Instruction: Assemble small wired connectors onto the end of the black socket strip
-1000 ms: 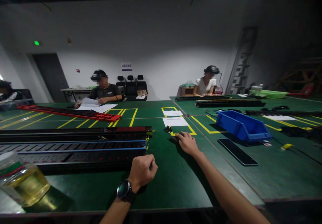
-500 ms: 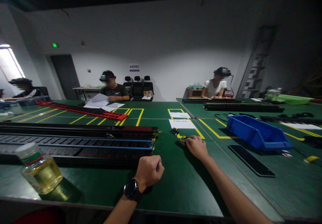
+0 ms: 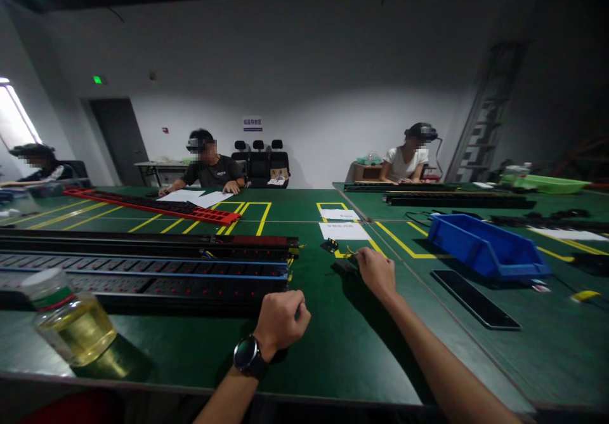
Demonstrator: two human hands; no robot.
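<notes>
My left hand (image 3: 284, 322) rests as a closed fist on the green table, beside the end of the long black rails (image 3: 247, 291), a watch (image 3: 248, 355) on its wrist. Farther forward, my right hand (image 3: 377, 273) is closed in a pinch at a thin yellow wire (image 3: 350, 252); its fingertips are partly hidden. Just left of these fingers lies a small black part (image 3: 329, 245) on the table. Behind it are two white paper sheets (image 3: 345, 231) with printed text.
A bottle of yellow liquid (image 3: 71, 322) stands at front left. To the right are a blue bin (image 3: 485, 256) and a dark phone-like slab (image 3: 473, 298). A red-edged rail (image 3: 157, 206) lies beyond. Across the table sit several people, one with a hand on papers (image 3: 209, 198).
My right hand has lifted slightly and shifted a little right, with the yellow wire at its fingertips. My left fist stays put. The person across at left has laid the raised paper down.
</notes>
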